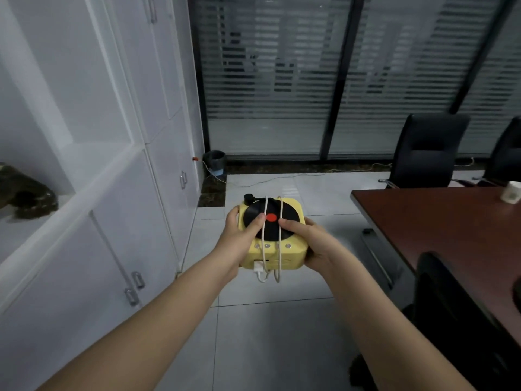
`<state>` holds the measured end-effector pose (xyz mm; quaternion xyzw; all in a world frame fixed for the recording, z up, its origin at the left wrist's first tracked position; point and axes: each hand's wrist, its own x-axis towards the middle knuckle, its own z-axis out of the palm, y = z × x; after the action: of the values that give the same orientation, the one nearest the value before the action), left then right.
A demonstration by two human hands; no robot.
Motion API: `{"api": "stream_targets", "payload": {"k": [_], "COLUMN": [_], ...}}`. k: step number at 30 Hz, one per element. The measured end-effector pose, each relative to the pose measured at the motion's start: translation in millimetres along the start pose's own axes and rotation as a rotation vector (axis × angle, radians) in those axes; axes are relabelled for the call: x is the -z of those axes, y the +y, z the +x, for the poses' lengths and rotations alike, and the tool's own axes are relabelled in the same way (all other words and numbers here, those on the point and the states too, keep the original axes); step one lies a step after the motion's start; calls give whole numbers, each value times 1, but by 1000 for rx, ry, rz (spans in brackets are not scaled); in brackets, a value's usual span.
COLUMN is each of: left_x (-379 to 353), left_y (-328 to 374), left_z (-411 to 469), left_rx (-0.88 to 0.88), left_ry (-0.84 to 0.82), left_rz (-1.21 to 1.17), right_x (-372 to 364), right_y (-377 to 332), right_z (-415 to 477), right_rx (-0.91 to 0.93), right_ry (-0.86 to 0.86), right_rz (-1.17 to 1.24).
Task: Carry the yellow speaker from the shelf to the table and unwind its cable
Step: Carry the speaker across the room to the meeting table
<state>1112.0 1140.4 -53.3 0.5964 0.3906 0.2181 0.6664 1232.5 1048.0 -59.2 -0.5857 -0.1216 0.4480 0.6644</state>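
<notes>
The yellow speaker (293,249), a boxy unit with a black record disc and red centre on top, hangs in the air over the tiled floor, between the shelf and the table. My left hand (239,238) grips its left side, thumb on the disc. On the opposite side, my right hand (310,244) holds it with the thumb next to the red centre. A white cable (279,244) is wound twice around the body, and its plug end dangles below the front. The dark red-brown table (439,221) stands to the right. To the left is the white shelf (93,176).
A dark ornament (25,193) sits in the open shelf bay. Black office chairs (425,153) stand behind the table, and another chair back (451,300) is at its near side. A white cup (510,192) rests on the table. A dark bin (215,162) and floor cables lie by the glass wall.
</notes>
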Motion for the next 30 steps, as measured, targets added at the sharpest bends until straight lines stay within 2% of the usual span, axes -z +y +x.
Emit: {"api": "stream_targets", "payload": {"k": [14, 22, 30], "left_x": [-31, -25, -41], "left_y": [51, 91, 106], "left_z": [189, 322, 407], "left_rx": [9, -5, 19], "left_ry": [-147, -198, -230], "left_rz": [70, 115, 128], "right_x": [14, -4, 7], "right_y": [-68, -112, -137], "right_z": [157, 279, 357], "right_rx": [24, 71, 66], "right_ry": [141, 181, 198], "right_rz": [43, 61, 82]}}
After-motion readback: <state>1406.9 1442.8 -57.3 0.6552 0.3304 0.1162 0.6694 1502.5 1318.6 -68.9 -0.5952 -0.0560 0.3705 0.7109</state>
